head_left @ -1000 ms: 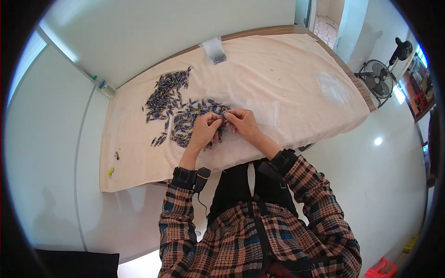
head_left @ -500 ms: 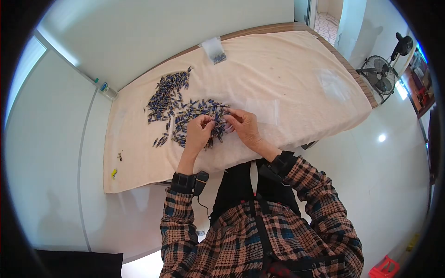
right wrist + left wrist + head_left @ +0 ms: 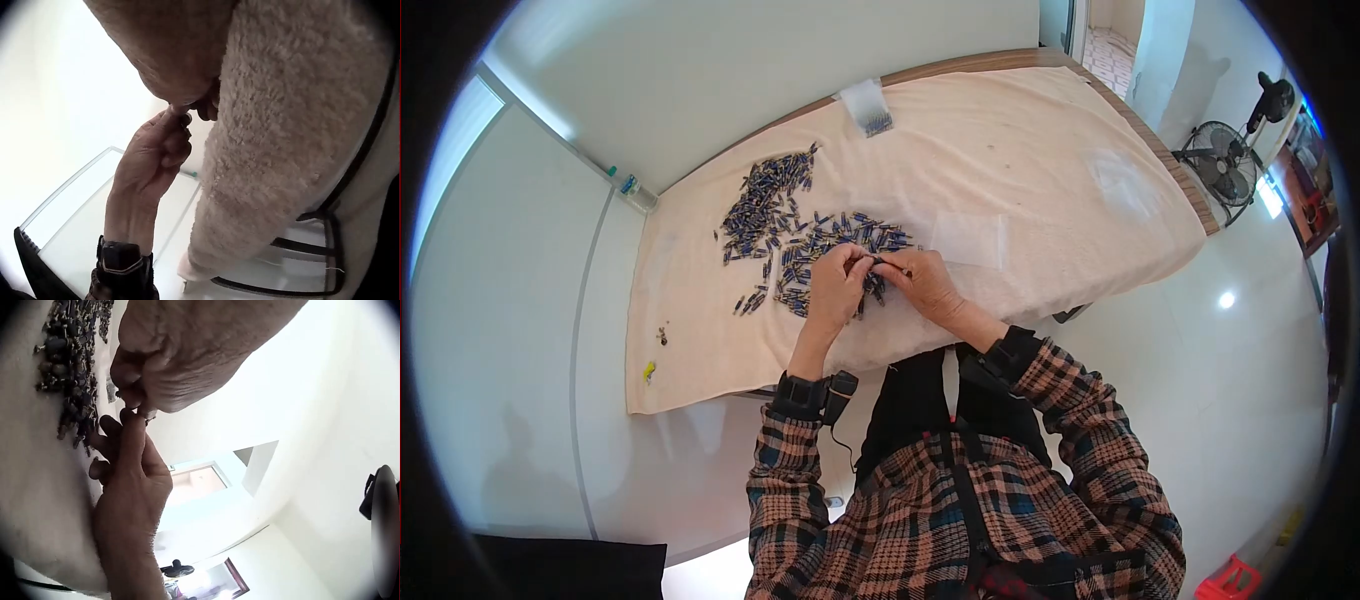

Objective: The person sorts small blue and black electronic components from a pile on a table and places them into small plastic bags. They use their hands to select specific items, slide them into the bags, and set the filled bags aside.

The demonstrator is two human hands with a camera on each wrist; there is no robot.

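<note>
Both hands meet at the fingertips over the near edge of a pile of small blue pieces with gold tips (image 3: pixel 840 236). My left hand (image 3: pixel 837 285) pinches a small dark piece (image 3: pixel 877 261) between thumb and forefinger. From the other side my right hand (image 3: pixel 930 284) pinches at the same spot with its thumb and forefinger. In the left wrist view the right hand (image 3: pixel 134 494) reaches up to the left one, the pile (image 3: pixel 72 369) beside them. The right wrist view has the left hand (image 3: pixel 153 150) with its fingertips against the right hand's; the fingers mostly hide the piece.
A second heap of the same pieces (image 3: pixel 765 195) lies farther back. A clear bag with pieces (image 3: pixel 866 108) sits at the rear edge, a flat clear bag (image 3: pixel 970 240) right of the hands. At the left are a yellow item (image 3: pixel 649 372) and a bottle (image 3: pixel 638 193).
Half a second ago the fingertips were slightly apart over the pile. Now they have come together at the small piece, the right hand's fingers having moved left and a little nearer the body.
</note>
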